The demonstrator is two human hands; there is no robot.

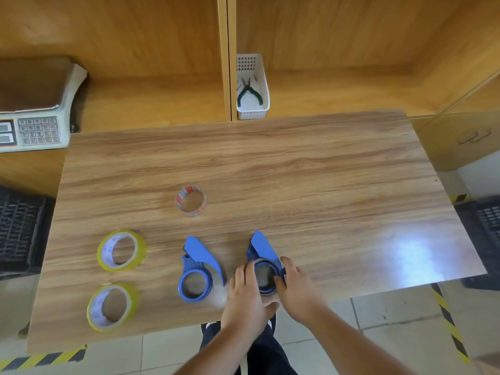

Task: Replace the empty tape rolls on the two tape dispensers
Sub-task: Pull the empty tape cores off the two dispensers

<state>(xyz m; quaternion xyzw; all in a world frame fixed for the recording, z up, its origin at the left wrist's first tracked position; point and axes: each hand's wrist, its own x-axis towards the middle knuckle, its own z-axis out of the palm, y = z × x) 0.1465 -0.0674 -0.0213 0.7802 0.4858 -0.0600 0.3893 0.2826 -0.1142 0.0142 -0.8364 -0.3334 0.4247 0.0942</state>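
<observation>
So both hands are on the right blue dispenser (pixel 263 262), which sits near the front edge of the wooden worktop (pixel 297 171). The left hand (pixel 247 296) cups the ring end from the left side with its fingers curled against the rim, and the right hand (pixel 293 282) wraps it from the right, fingertips hooked over the ring's edge. Inside that ring there's a thin dark hoop that looks like an empty core still seated (hard to be sure, the hands cover part of it). The pointed blade end aims away from the person.

The left blue dispenser (pixel 198 269) lies just beside it, untouched, and its ring looks bare, worktop showing through the hole.

Further back toward the middle of the worktop stands a nearly clear spent roll (pixel 190 200) with a red and white label inside, well apart from the hands.

Off to the left are 2 full yellow-tinted tape rolls, the far roll (pixel 121 250) and the near roll (pixel 112 307), both tilted a bit and each with a white printed core.

Behind the worktop, on the shelf: a white slotted basket (pixel 255 109) holding green-handled pliers (pixel 248 92), and at the far left a weighing scale (pixel 35 104) with a keypad. Yellow and black hazard tape (pixel 449 323) runs along the tiled floor.
</observation>
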